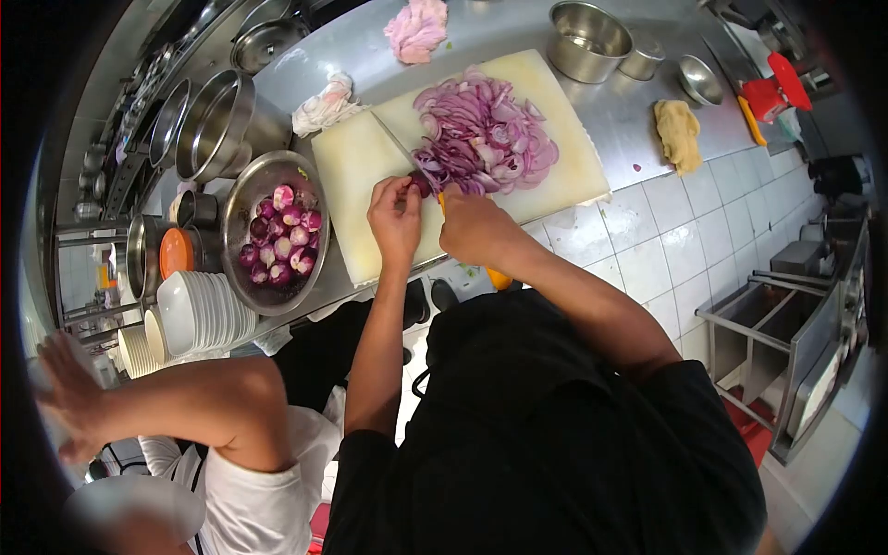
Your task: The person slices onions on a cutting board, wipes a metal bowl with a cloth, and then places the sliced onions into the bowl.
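My right hand (474,227) is closed round the yellow handle of a kitchen knife (396,137), whose blade points away to the upper left over the cutting board (347,171). With bent fingers, my left hand (396,217) grips a purple-red onion (421,183) beside the blade, at the board's near side. A large heap of sliced red onion (490,134) lies on the board just beyond the knife. To the left of the board, a metal bowl (242,199) holds several peeled red onions (282,236).
White plates (199,314) stand stacked at left near steel pots (213,125). Cloths, one pink (416,30), one white (328,104) and one yellow (678,136), lie around the board. A steel pot (589,42) stands behind. A co-worker's arm (199,407) reaches out at lower left.
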